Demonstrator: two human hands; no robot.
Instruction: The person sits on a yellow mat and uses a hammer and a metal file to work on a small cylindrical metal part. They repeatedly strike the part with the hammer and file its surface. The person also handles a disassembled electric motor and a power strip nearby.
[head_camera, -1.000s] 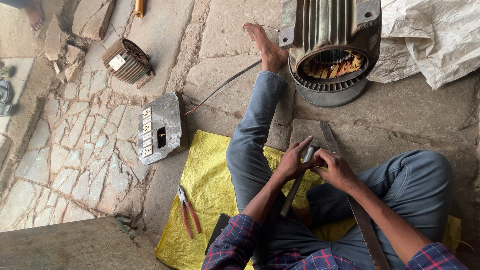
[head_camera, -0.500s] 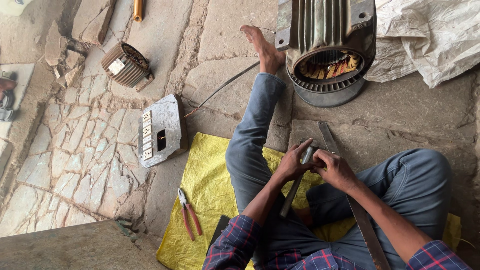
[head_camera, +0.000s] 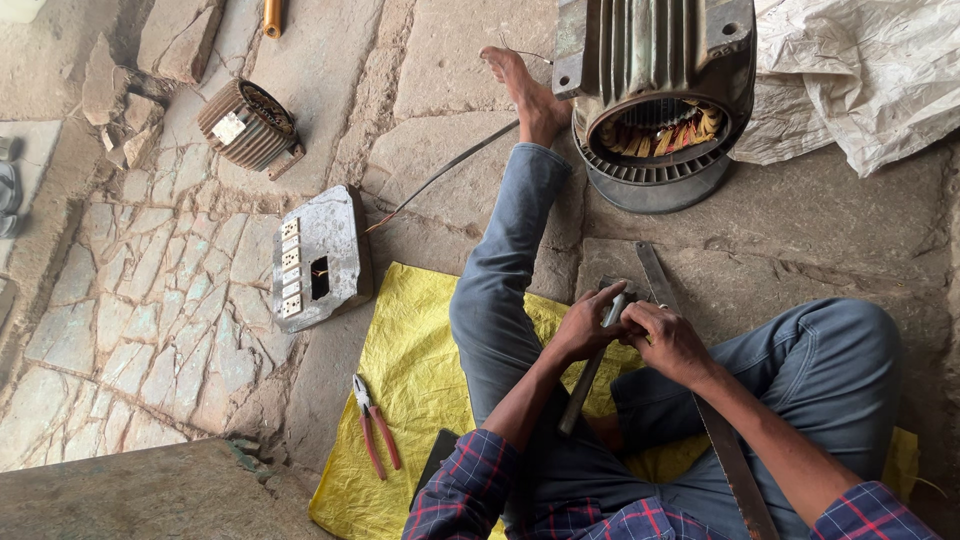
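both hands met right over the person's lap. the left hand (head_camera: 583, 325) was curled around the upper end of a slim grey metal rod (head_camera: 590, 370), which ran down and to the left between the knees, and the right hand (head_camera: 668, 340) was closed tight on the same top end from the other side, fingers pinched in close. can't really tell what the small bit between the fingertips was, too hidden. a long flat dark metal strip (head_camera: 700, 400) passed under the right forearm, running from the stone floor near the motor down past the knee. the person sat on a crumpled yellow plastic sheet (head_camera: 400, 370), with a pair of red-handled pliers (head_camera: 372, 425) lying on its left part. further out on the paving was a battered grey metal switch box (head_camera: 335, 250) with a thin cable, a small ribbed round motor part (head_camera: 245, 125), and up top a big grey finned motor housing (head_camera: 655, 90) showing copper windings, just beside the bare foot.
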